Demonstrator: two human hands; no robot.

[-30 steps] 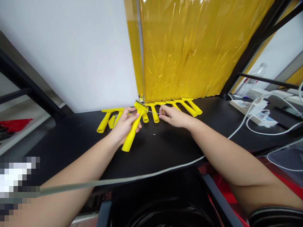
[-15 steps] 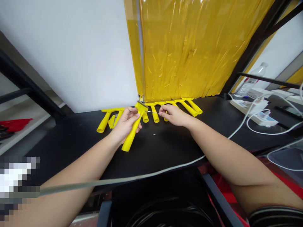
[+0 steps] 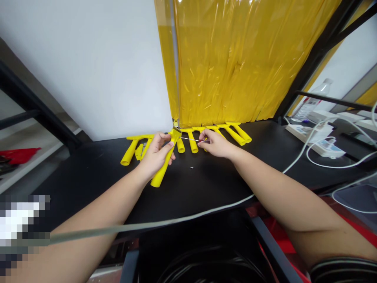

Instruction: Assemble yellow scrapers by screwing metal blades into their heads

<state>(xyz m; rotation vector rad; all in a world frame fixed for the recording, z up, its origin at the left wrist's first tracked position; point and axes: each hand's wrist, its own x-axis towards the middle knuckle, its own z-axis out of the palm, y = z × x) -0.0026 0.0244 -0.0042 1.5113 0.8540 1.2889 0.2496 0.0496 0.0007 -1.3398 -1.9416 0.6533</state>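
My left hand [image 3: 159, 153] is wrapped round a yellow scraper handle [image 3: 161, 175], which tilts with its hollow end towards me and its head away. My right hand [image 3: 216, 143] pinches a thin screwdriver [image 3: 190, 139] with a bit of red at its grip. The metal shaft points left and its tip meets the head of the handle; the exact contact is too small to make out. A small screw [image 3: 191, 168] lies on the black table [image 3: 212, 181] below the shaft. Several more yellow handles [image 3: 235, 133] lie in a row along the table's back edge.
A yellow plastic curtain [image 3: 241, 63] and a white panel [image 3: 103, 70] stand behind the table. At the right are a power strip [image 3: 315, 141], a clear bottle [image 3: 313, 100] and white cables. One cable [image 3: 182, 218] runs across the table's front edge, over my left forearm.
My right hand's fingers have shifted on the screwdriver, showing its red part. The yellow handle in my left hand has moved very slightly. The screw on the table has stayed put.
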